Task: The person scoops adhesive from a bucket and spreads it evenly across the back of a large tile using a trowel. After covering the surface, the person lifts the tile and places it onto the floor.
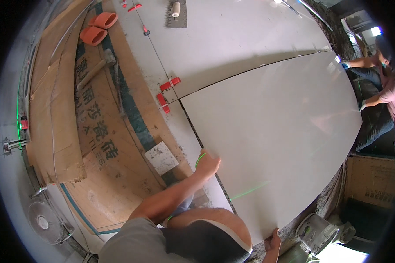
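Note:
A large pale floor tile (pixel 272 127) fills the middle, with a dark gap along its left edge and another along its far edge, beside laid tiles (pixel 232 44). My left hand (pixel 207 166) is closed at the tile's left edge, its fingers partly hidden. At the near edge, my right hand (pixel 273 241) grips the tile from the side. A co-worker (pixel 386 87) crouches at the right with gloved hands on the tile's opposite edge. Red levelling wedges (pixel 170 84) sit at the joint by the tile's far left corner. A green laser line crosses the tile.
Cardboard sheets (pixel 105 144) cover the floor at left, bearing a mallet (pixel 92 74), orange slippers (pixel 93 36) and a small white square (pixel 161 158). A notched trowel (pixel 176 19) lies far off. Buckets (pixel 316 232) stand near right; a fan (pixel 44 221) is near left.

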A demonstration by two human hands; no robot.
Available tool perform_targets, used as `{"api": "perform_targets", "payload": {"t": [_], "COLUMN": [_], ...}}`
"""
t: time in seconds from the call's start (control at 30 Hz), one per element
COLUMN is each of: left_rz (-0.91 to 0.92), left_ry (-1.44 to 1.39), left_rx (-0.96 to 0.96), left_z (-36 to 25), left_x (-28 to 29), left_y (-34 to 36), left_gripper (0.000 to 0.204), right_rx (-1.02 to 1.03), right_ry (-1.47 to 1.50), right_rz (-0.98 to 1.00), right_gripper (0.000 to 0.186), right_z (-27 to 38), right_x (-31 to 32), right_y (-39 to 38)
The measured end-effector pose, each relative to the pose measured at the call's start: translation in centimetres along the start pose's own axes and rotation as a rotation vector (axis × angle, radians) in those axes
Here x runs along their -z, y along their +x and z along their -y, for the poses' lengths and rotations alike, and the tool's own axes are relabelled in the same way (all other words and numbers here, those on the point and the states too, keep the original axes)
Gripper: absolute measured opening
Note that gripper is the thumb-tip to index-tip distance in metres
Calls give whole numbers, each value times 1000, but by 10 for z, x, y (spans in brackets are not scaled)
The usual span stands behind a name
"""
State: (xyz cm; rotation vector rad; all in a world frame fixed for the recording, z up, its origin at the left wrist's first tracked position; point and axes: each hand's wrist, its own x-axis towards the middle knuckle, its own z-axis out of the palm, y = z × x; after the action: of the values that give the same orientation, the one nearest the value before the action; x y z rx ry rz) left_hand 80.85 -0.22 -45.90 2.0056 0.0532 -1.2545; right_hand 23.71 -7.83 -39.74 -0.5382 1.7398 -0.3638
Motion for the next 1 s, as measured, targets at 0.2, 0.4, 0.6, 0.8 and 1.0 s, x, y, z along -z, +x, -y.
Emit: {"api": "perform_targets", "payload": {"t": [0.2,0.4,0.6,0.8,1.0], "left_rz": [-37,-32,-28,21,95], "left_ry": [24,-47,-14,166,604], "left_rx": [-218,20,25,-18,-99], "left_z": [51,41,22,27,6], "left_x": [-14,-13,-7,5,25], "left_y": [37,32,31,35,36], "left_gripper": [49,50,57,54,74], "right_rx": [16,4,-7,-44,-35], "right_ry": [72,81,20,61,165], "right_rz": [60,71,24,31,198], "right_gripper": [51,50,50,54,52], "right_z": [-14,-14,-13,-2,-13], "right_x": [-10,-20,-22,-58,-59], "right_y": [3,-3,7,-7,2]}}
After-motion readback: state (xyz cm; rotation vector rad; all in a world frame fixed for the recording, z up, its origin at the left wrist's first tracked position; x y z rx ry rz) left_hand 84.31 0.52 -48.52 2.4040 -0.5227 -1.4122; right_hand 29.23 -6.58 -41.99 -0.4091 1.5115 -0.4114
